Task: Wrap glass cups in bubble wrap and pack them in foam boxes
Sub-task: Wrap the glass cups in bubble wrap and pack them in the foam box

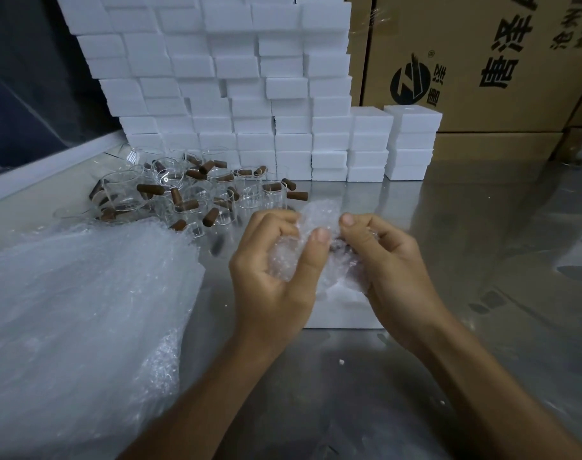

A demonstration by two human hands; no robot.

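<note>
Steel table (448, 327) (reflective), cardboard cartons (482, 61)

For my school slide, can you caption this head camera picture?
Both hands fold a clear bubble-wrap bundle above a white foam box.

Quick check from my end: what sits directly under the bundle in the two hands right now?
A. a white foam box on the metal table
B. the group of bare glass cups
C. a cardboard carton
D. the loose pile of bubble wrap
A: the left hand and right hand grip the bubble-wrapped bundle just above a white foam box on the table.
</note>
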